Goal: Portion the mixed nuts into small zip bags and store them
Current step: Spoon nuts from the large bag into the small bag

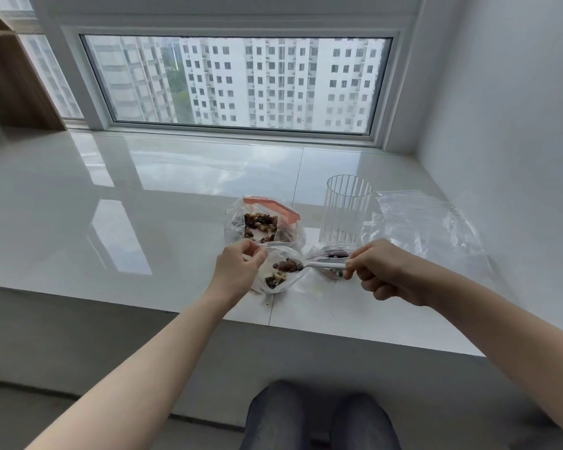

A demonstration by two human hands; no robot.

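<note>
A small clear zip bag (pixel 278 280) with some mixed nuts at its bottom sits near the front edge of the white sill (pixel 143 206). My left hand (pixel 238 271) pinches its mouth at the left rim, holding it apart. My right hand (pixel 384 271) grips the handle of a metal spoon (pixel 319 265). The spoon's bowl, loaded with nuts and dried fruit, is at the bag's mouth. Behind stands a larger bag with an orange zip strip (pixel 264 222), holding mixed nuts. Another small bag with dark pieces (pixel 332 254) lies under the spoon.
A ribbed clear glass (pixel 346 209) stands just behind my right hand. Several empty clear bags (pixel 426 222) lie at the right by the wall. A window runs along the back of the sill, a wooden shelf stands at far left. My knees show below the sill's edge.
</note>
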